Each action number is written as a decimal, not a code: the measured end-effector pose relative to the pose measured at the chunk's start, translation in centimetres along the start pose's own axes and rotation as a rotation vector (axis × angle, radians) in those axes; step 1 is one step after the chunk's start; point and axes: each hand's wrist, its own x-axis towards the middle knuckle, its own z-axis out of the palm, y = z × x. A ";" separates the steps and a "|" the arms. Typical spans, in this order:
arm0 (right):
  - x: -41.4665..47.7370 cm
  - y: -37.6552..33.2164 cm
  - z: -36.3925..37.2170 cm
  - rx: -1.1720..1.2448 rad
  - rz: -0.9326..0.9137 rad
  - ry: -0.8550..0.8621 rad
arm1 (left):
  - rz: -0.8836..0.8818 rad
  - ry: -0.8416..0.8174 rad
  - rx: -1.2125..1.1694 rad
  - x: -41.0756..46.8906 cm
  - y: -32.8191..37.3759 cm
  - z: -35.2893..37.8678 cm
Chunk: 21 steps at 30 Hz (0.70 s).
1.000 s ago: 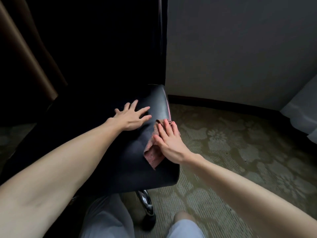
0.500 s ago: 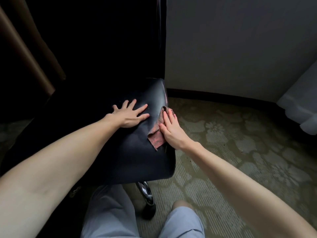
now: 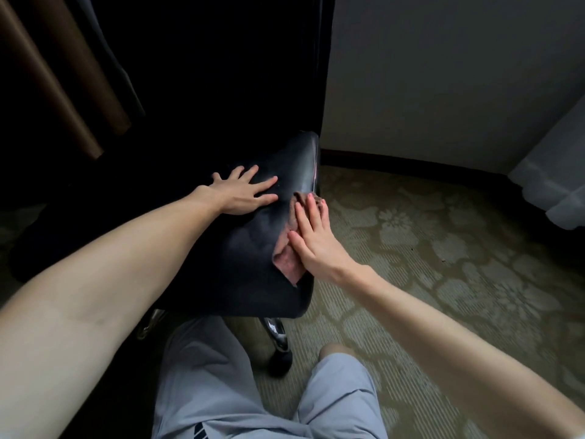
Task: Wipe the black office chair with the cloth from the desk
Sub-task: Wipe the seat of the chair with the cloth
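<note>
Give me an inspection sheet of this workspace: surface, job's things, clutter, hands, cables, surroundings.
Surface: black chair seat, dark, glossy at its far edge.
Job's things: pinkish cloth lies on the seat's right edge, under the right hand.
Clutter: nothing seen.
Hands: left hand flat on the seat, fingers spread; right hand presses the cloth with straight fingers.
Cables: nothing seen.
Surroundings: patterned carpet, pale wall, brown curtain at left, white fabric at right; chrome leg with caster below the seat.
</note>
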 end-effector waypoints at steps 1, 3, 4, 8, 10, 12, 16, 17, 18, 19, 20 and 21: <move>-1.4 -0.3 0.7 -0.064 -0.053 0.023 | 0.006 0.001 0.002 0.0 -0.1 0.1; -3.8 -0.9 1.9 -0.170 -0.140 0.043 | 0.014 0.005 0.011 0.0 -0.2 0.2; -4.3 -1.1 2.2 -0.182 -0.153 0.046 | 0.017 0.011 0.015 0.0 -0.2 0.3; -1.5 -0.3 1.6 -0.113 -0.124 0.035 | 0.028 0.030 0.024 -0.1 -0.2 0.3; 1.6 0.5 0.8 -0.017 -0.019 0.018 | 0.028 0.020 0.019 0.0 -0.3 0.1; 4.5 0.7 -0.4 0.098 0.117 0.007 | 0.028 0.019 0.012 0.2 -0.3 0.0; 6.2 0.0 -1.9 0.155 0.216 -0.020 | 0.027 0.042 -0.029 0.5 -0.6 -0.2; 5.9 -0.1 -1.8 0.121 0.202 -0.024 | 0.039 0.043 -0.040 0.5 -1.0 -0.5; 5.4 -0.2 -1.9 0.087 0.184 -0.027 | 0.058 0.041 -0.047 0.5 -1.5 -1.0; 5.0 -0.2 -1.8 0.054 0.173 -0.034 | 0.075 0.032 -0.057 0.6 -2.0 -1.7; 4.7 -0.3 -1.8 0.021 0.160 -0.044 | 0.087 0.014 -0.062 0.5 -2.6 -2.4; 4.6 -0.3 -1.8 -0.013 0.152 -0.051 | 0.092 -0.014 -0.051 0.6 -3.0 -3.0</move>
